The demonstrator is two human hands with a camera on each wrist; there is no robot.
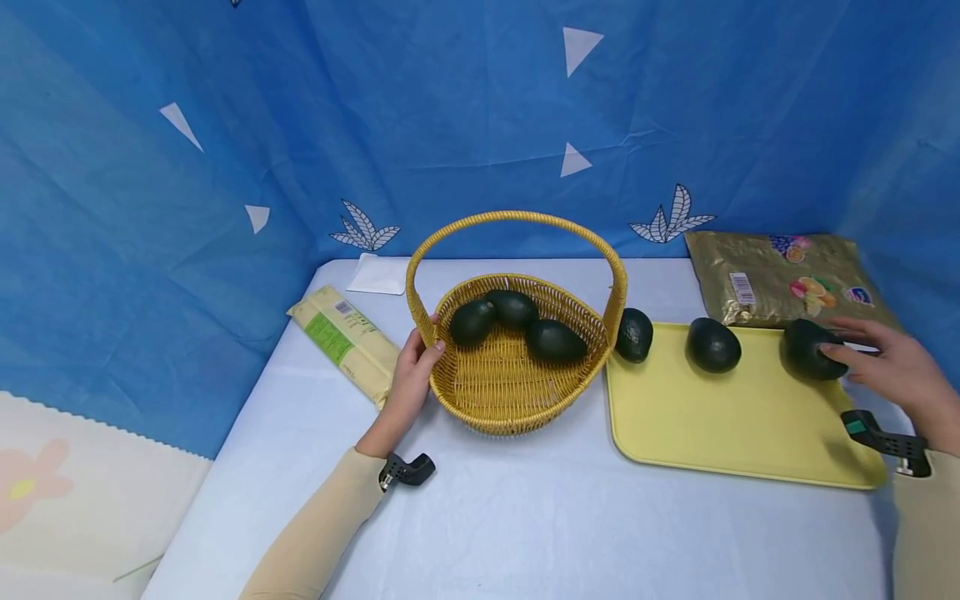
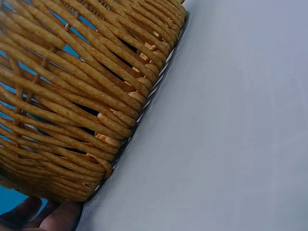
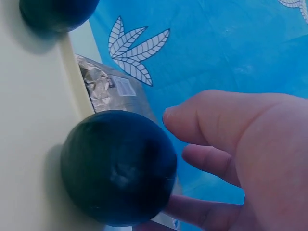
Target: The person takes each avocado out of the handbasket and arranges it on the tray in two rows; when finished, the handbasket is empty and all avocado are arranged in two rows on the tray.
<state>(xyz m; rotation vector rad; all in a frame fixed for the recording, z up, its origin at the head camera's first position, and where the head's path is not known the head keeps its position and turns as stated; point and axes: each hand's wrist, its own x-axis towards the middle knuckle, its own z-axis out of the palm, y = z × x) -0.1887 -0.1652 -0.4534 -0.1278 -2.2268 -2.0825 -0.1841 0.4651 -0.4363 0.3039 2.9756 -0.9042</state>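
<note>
A woven yellow basket (image 1: 517, 383) with a hoop handle stands mid-table and holds three dark green avocados (image 1: 513, 308). My left hand (image 1: 429, 335) grips its left rim; in the left wrist view the basket wall (image 2: 72, 96) fills the frame, with my fingertips (image 2: 53, 216) below it. To the right, a yellow tray (image 1: 735, 425) carries three more avocados. My right hand (image 1: 838, 343) reaches the rightmost avocado (image 1: 806, 348). In the right wrist view its fingers (image 3: 192, 120) spread loosely around that avocado (image 3: 118, 166), just touching it, not closed on it.
A yellow-green packet (image 1: 345, 340) lies left of the basket, with a white paper (image 1: 377, 275) behind it. A gold foil packet (image 1: 780, 279) leans behind the tray. Blue cloth walls close in the back and sides. Pale table (image 1: 525, 517) lies in front.
</note>
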